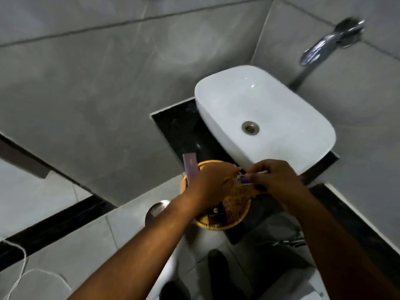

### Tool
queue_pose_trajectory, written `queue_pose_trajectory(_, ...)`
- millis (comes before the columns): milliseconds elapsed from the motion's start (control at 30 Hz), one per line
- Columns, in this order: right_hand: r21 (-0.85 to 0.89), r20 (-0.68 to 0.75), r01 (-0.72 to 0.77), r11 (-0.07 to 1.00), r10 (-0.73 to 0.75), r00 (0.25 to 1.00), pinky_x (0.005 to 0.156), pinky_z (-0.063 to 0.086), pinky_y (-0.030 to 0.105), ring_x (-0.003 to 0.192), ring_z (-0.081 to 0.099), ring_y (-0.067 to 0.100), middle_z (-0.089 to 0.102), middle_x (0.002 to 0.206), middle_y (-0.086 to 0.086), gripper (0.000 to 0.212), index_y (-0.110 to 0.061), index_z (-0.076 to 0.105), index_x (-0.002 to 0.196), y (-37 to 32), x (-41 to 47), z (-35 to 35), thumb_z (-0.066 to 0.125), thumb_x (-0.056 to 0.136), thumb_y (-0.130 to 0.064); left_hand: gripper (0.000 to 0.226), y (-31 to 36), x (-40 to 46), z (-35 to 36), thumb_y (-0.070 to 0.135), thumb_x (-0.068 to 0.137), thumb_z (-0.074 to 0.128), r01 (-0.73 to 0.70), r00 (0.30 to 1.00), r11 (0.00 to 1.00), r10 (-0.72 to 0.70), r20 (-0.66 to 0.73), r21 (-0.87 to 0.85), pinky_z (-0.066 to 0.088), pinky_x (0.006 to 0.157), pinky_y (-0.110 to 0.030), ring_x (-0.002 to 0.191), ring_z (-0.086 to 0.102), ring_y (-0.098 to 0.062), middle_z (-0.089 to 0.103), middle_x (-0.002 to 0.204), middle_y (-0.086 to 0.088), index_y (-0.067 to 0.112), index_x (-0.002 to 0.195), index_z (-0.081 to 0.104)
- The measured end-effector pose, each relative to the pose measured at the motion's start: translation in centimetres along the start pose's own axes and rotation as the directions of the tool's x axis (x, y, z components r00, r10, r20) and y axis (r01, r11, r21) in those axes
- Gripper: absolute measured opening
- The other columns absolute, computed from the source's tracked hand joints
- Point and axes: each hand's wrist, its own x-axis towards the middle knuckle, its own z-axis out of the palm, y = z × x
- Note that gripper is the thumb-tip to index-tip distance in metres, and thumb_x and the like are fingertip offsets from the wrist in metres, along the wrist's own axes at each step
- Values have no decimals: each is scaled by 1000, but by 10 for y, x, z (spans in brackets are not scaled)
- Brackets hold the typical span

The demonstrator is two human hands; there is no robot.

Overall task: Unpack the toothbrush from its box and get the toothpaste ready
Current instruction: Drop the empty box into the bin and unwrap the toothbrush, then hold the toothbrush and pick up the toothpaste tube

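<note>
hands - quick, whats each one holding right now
Left hand: closed on the purple box, its fingertips also at the small blue-and-white item.
Right hand: closed, pinching that same item; too blurred to tell what it is.

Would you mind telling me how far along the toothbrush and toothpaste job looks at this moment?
Done: the purple box is already up off the counter, tucked in the left hand above the woven tray. In hand: both hands meet on a small white and blue item, the right hand pinching it; it is too blurred to name. Left: no bare toothbrush or opened toothpaste is visible yet.
</note>
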Motion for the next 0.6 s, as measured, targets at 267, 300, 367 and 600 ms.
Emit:
queue_pose_trajectory(267,-152,19,108,982,-107,994,74,59,50,74,64,29,66,87,16,28,-10,67,88,-21,5,-14,81,65,-2,24,15,15,1,10,79,70,221,968,923,-168,188,-315,54,76,-39,75,61,-7,71,87,-3,16,102,72)
queue_pose_trajectory(300,-156,16,117,981,-116,993,77,58,50,75,64,28,66,91,17,34,-8,66,96,-21,7,-11,81,66,-2,25,14,15,1,7,76,72,266,959,898,-207,195,-350,55,76,-40,74,61,-7,69,85,0,16,99,71)
queue_pose_trajectory(367,-95,28,98,991,-96,995,69,58,40,60,62,18,65,90,20,46,-5,60,110,-20,9,-4,80,68,-1,27,13,14,3,2,74,73,338,940,850,-280,197,-405,56,75,-39,77,63,-10,69,85,1,18,95,70)
queue_pose_trajectory(600,-204,-93,53,978,-74,993,57,59,29,53,66,15,69,73,12,29,-4,64,92,-9,17,-4,81,69,-9,19,-3,19,19,-8,79,69,551,805,608,-568,171,-571,59,80,-50,80,69,-33,69,82,-18,10,83,65)
